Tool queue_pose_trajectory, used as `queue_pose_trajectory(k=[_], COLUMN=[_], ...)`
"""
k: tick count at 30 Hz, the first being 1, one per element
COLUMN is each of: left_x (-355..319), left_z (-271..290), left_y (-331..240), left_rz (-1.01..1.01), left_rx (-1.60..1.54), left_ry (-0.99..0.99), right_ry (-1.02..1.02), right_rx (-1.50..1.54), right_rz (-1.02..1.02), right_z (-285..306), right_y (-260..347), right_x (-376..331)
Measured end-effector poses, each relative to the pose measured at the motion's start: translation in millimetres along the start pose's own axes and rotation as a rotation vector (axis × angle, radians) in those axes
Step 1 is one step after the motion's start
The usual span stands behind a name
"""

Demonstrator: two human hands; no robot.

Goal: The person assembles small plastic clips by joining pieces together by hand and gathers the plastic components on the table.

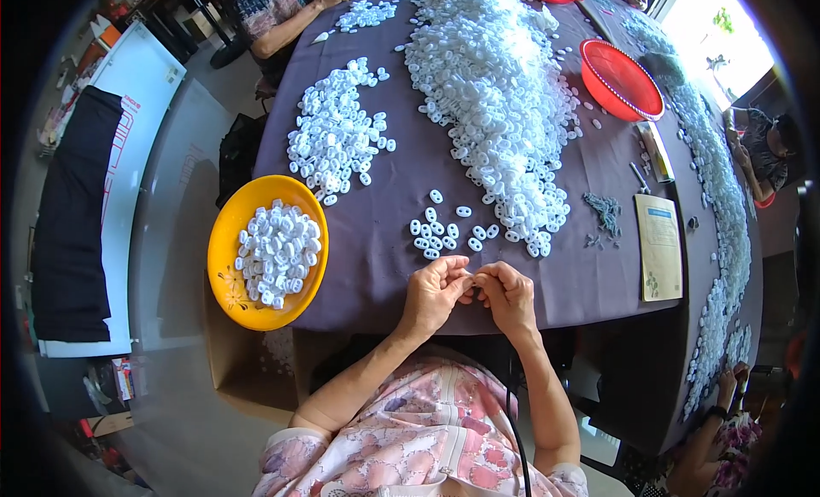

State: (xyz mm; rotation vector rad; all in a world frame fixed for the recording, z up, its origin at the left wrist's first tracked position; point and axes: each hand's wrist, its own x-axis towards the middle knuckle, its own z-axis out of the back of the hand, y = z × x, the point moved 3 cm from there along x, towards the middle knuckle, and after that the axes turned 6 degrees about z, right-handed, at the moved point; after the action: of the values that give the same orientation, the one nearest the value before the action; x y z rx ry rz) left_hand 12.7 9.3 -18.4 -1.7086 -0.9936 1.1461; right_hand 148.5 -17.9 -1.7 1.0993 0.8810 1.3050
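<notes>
My left hand (437, 294) and my right hand (505, 297) meet fingertip to fingertip over the near edge of the table. Both are closed in a pinch; whatever sits between the fingers is too small and covered to name. Just beyond my left hand lies a small group of white oval pieces (436, 229), each with two dark holes. A long heap of the same white pieces (495, 112) stretches away to the far side. To the left, a yellow bowl (224, 283) with a flower pattern holds many white pieces (280, 249).
Another pile of white pieces (337, 125) lies left of the heap. On the right are a red basket (621, 82), a tan notebook (658, 249) and small grey-green bits (603, 213). Below the bowl stands a cardboard box (248, 369). Other people work at the tables around.
</notes>
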Motion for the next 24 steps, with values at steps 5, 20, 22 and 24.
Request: queue_pose_trajectory(k=[5,20,22,24], left_x=[-3.4,-1.5,-1.7,-2.0], left_z=[2.7,2.1,1.6,1.2], left_y=[-6.7,-4.7,-4.1,-2.6], left_rz=[0.135,0.096,0.102,0.080], left_rx=[0.177,0.154,0.134,0.127], left_ry=[0.094,0.070,0.049,0.039], right_ry=[-0.009,0.017,0.013,0.024], right_rx=[0.009,0.046,-0.003,-0.102], right_rz=[0.022,0.065,0.071,0.162], right_z=[-1.5,0.7,-0.1,-1.2], right_y=[-2.2,-2.5,1.7,7.4], right_x=[-1.3,-1.1,-1.1,0.0])
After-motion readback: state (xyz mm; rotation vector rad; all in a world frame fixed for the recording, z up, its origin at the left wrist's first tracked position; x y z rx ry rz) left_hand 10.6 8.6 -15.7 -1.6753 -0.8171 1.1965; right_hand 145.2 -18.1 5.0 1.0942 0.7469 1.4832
